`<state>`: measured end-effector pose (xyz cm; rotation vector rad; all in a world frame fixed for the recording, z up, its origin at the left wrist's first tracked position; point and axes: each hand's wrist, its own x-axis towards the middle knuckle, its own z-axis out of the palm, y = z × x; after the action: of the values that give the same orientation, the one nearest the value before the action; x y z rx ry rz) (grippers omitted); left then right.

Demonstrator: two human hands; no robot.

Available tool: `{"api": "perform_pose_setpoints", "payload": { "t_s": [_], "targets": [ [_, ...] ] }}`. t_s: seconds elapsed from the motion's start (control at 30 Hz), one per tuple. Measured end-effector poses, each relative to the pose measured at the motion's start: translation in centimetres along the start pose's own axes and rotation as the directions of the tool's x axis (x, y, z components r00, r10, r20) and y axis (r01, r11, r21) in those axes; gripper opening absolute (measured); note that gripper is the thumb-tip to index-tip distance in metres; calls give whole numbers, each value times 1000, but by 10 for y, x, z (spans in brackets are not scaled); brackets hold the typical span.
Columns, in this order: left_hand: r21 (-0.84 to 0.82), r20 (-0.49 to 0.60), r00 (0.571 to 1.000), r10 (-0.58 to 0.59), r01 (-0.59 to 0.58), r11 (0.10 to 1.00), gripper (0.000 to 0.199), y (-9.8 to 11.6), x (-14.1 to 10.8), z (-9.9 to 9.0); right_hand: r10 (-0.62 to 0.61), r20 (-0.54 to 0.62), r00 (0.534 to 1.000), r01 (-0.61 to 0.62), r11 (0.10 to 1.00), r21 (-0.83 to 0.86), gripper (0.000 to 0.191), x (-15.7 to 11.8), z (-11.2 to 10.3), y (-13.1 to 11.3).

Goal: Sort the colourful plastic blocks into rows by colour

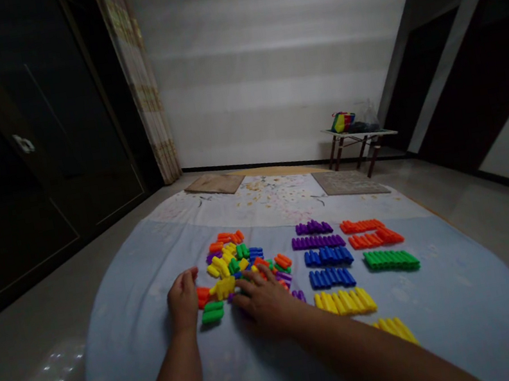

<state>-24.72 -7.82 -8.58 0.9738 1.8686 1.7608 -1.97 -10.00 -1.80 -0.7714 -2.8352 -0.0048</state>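
A loose pile of small ridged plastic pieces in orange, yellow, green, blue and purple lies on the cloth-covered table. My left hand is cupped at the pile's left edge, beside orange pieces and a green piece; it appears to hold nothing. My right hand lies over the pile's front, fingers spread and touching pieces. Its fingertips are partly lost among the colours. A yellow piece sits between both hands.
Right of the pile lie rows sorted by colour: purple, blue, yellow, orange and green. My right forearm passes close to another yellow row. Two mats, one brown, lie at the table's far side.
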Motion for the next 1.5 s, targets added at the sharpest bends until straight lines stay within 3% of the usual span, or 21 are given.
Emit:
{"api": "perform_pose_setpoints", "payload": {
  "t_s": [0.17, 0.4, 0.5, 0.6, 0.73, 0.87, 1.0, 1.13, 1.3, 1.5],
  "targets": [
    [19, 42, 999, 22, -23, 1000, 38, 4, -6, 4, 131, -43, 990, -130, 991, 14, 37, 5, -2, 17],
    [-38, 113, 992, 49, -45, 998, 44, 11, -8, 7, -12, -53, 999, 16, 997, 79, 40, 35, 11, -27],
    [-82, 159, 987, 39, -26, 996, 48, 13, -10, 11, 1, -5, 1000, 0, 999, 48, 36, 45, 16, -29],
    [-106, 219, 975, 35, -12, 994, 49, 13, -13, 13, 85, 36, 996, -86, 996, 38, 39, 43, 4, -12],
    [-118, 244, 969, 43, -15, 993, 52, 11, -15, 17, 174, 16, 985, -175, 980, 96, 56, 15, -34, 29],
    [-109, 229, 972, 59, -34, 993, 52, 7, -15, 20, 257, 194, 947, -271, 962, 47, 69, -31, -60, 64],
    [-62, 246, 964, 103, -90, 994, 51, 3, -15, 23, 264, 315, 912, -257, 964, -65, 81, -61, -54, 73],
    [-20, 264, 955, 138, -138, 990, 53, 1, -15, 23, 281, 363, 889, -263, 960, -98, 75, -58, -41, 69],
    [29, 285, 945, 161, -177, 984, 55, 7, -18, 22, 273, 420, 865, -304, 953, 6, 73, -40, -34, 66],
    [66, 308, 938, 161, -190, 979, 56, 13, -23, 22, 234, 314, 920, -318, 915, 249, 71, -26, -27, 72]
  ]
}}
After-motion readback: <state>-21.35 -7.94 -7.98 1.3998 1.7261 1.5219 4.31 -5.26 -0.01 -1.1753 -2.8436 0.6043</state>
